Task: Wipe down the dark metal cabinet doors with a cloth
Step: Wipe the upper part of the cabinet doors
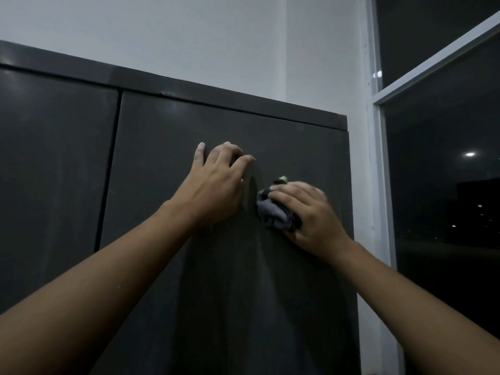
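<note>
Inspecting: the upper part of a dark metal cabinet (243, 109), seen from my head camera, both my bare arms raised to it.
Right door (216, 266): dark, matt, faintly streaked; both my hands rest on its upper half, below the top edge.
Left door (54, 171): closed, parted from the right door by a narrow vertical seam; nothing touches it.
Cloth (272, 209): grey, bunched into a wad, pressed flat to the right door near its right edge; a small pale green bit shows at its top.
Right hand (308, 215): my fingers are curled over the cloth and clamp it against the door; the hand is slightly blurred.
Left hand (216, 182): holds nothing; fingers bent, fingertips and thumb set against the right door, just left of the cloth and a little higher.
Hands, relation: near each other, not touching.
Wall (189, 36): pale, behind and above the cabinet.
Window (446, 171): dark glass with a pale frame, right of the cabinet's right edge; small lights show in it.
</note>
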Available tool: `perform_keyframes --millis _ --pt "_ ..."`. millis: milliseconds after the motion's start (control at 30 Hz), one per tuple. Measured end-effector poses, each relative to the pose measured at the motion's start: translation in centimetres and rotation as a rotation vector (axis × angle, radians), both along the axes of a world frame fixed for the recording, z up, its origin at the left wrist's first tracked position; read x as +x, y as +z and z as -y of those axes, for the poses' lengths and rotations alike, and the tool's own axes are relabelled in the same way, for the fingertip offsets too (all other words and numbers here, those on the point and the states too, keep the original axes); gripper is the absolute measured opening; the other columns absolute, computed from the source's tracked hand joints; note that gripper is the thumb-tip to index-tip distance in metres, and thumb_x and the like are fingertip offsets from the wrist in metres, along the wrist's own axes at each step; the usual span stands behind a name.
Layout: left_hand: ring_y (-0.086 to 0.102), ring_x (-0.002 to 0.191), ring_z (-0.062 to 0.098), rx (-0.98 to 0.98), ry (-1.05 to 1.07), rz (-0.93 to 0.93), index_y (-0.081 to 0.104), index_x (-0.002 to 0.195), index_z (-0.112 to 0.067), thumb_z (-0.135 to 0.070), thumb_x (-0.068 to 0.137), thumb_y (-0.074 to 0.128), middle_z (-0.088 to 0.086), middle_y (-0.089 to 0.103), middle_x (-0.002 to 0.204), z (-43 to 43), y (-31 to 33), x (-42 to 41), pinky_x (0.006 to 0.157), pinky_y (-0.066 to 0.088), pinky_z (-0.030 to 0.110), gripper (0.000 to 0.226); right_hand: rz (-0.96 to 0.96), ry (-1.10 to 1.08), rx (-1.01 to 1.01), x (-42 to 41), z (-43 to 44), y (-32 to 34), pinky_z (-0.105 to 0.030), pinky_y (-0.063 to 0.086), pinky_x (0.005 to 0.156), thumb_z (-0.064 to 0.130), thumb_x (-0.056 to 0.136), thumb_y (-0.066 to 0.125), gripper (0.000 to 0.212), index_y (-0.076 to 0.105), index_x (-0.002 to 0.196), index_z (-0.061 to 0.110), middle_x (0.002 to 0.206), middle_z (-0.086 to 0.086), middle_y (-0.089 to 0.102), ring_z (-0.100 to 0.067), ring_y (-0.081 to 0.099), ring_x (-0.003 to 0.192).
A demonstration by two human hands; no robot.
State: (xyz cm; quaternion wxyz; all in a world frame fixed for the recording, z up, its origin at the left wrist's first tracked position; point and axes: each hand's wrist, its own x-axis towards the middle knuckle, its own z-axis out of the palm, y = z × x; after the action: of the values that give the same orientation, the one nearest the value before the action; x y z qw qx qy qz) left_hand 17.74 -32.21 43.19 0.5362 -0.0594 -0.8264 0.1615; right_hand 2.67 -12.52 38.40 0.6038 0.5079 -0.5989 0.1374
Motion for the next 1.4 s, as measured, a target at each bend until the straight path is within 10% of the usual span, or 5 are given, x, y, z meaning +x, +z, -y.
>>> perform_keyframes --millis 333,833,1100,1400 --pt "0.003 0.153 0.024 -0.068 0.037 0.118 0.022 0.155 -0.030 -0.035 0.099 0.042 0.008 0.014 0.163 -3.2 0.3 -2.3 0.119 -0.001 0.062 0.060 0.306 -0.063 -0.369 -4.3 -6.6 5.5 -0.048 0.044 0.106 0.025 0.091 0.063 0.049 0.050 0.137 0.023 0.139 0.000 0.054 -0.026 0.048 0.125" --pt "-0.003 0.153 0.016 -0.051 0.079 0.135 0.018 0.156 -0.033 -0.033 0.095 0.047 -0.002 0.007 0.166 -3.4 -0.3 -3.3 0.121 -0.006 0.057 0.068 0.283 -0.029 -0.417 -5.0 -6.7 4.2 -0.042 0.044 0.106 0.022 0.092 0.065 0.049 0.051 0.138 0.013 0.137 -0.008 0.056 -0.029 0.049 0.124" --pt "-0.008 0.152 0.013 -0.048 0.085 0.146 0.013 0.157 -0.035 -0.033 0.096 0.047 -0.003 -0.002 0.167 -3.2 -1.0 -3.3 0.121 -0.007 0.055 0.070 -0.034 -0.063 -0.010 -5.7 -7.8 1.6 -0.044 0.038 0.115 0.017 0.082 0.076 0.061 0.054 0.137 0.003 0.140 -0.014 0.055 -0.032 0.047 0.133" --pt "-0.009 0.151 0.009 -0.039 0.103 0.186 0.010 0.156 -0.040 -0.035 0.097 0.047 -0.009 -0.004 0.166 -3.3 -0.8 -2.8 0.122 -0.007 0.052 0.070 0.311 -0.016 -0.467 -3.8 -4.6 10.4 -0.037 0.039 0.109 0.026 0.089 0.058 0.051 0.052 0.136 0.007 0.133 -0.012 0.056 -0.031 0.050 0.124"
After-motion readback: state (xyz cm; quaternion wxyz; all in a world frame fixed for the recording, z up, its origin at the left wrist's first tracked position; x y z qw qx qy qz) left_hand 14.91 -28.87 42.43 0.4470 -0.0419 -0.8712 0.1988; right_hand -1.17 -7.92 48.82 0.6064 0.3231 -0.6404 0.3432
